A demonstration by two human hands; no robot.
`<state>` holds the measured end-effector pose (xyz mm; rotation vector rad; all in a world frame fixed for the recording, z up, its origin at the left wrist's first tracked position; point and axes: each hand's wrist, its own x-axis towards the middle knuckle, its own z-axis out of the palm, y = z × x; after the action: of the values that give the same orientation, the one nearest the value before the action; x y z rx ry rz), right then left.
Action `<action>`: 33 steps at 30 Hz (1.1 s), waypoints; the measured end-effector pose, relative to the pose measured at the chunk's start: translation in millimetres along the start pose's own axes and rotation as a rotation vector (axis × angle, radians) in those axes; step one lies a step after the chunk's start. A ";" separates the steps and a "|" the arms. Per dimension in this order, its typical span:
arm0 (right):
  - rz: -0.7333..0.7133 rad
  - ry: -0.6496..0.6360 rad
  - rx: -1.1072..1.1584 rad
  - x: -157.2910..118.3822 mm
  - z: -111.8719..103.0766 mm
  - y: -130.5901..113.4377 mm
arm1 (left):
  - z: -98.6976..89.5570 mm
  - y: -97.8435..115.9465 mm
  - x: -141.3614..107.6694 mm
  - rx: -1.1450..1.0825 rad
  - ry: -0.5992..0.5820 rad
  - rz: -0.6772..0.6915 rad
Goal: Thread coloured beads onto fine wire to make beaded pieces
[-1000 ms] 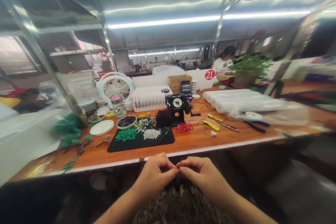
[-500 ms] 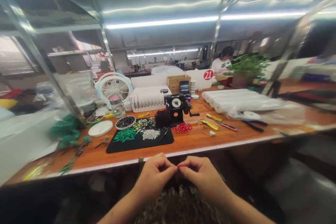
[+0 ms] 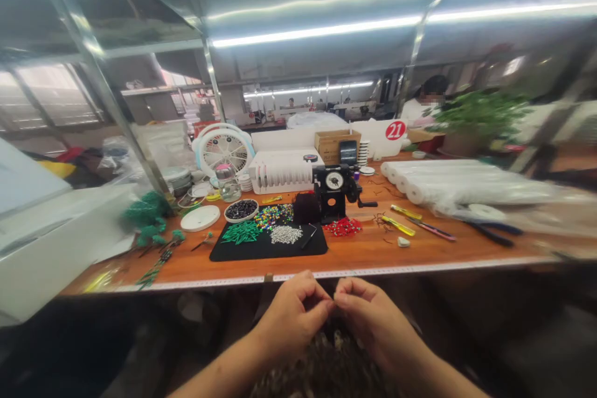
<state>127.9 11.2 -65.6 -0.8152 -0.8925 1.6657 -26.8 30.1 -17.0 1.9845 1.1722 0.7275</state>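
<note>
My left hand (image 3: 295,313) and my right hand (image 3: 375,318) are held in front of the table's front edge, above my lap. Each is closed in a pinch, and their fingertips almost meet. Whatever they hold is too small to make out. Just beyond my hands lies a black mat (image 3: 261,253) bearing green tube-like pieces (image 3: 241,231), silvery beads (image 3: 286,235) and multicoloured beads (image 3: 272,216). A heap of small red pieces (image 3: 344,227) lies right of the mat. Behind it stands a black hand-cranked machine (image 3: 334,191) with a dial.
A bowl of dark beads (image 3: 241,210) and a white round lid (image 3: 200,218) stand left. Yellow-handled tools (image 3: 398,226), pliers (image 3: 494,231) and white plastic-wrapped rolls (image 3: 448,179) lie right. A white fan (image 3: 226,152) and cardboard box (image 3: 329,146) stand behind. A person (image 3: 426,102) sits beyond.
The view has turned a little left, so the table appears shifted right. My hands stay pinched close together; a red spot seen at my right fingertips no longer shows.
</note>
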 end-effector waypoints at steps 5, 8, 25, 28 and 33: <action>0.025 -0.172 -0.258 22.3 6.9 -33.4 | -35.6 4.3 4.0 -0.051 0.005 0.039; -0.161 -0.125 -0.781 62.5 6.7 -58.7 | -62.1 0.8 1.4 -0.097 0.063 -0.033; -0.080 0.150 -1.902 167.2 12.4 -42.9 | -107.0 -40.1 -13.1 -0.265 0.158 -0.261; -0.066 0.143 -1.897 169.6 12.5 -44.7 | -112.2 -40.8 -7.2 -0.227 0.150 -0.258; -0.097 0.115 -1.869 160.5 4.6 -48.0 | -118.0 -42.4 0.0 -0.170 0.195 -0.239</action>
<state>108.1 174.9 -35.9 -1.8963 -2.2908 0.2205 -136.8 78.5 18.7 1.6283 1.3858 0.8786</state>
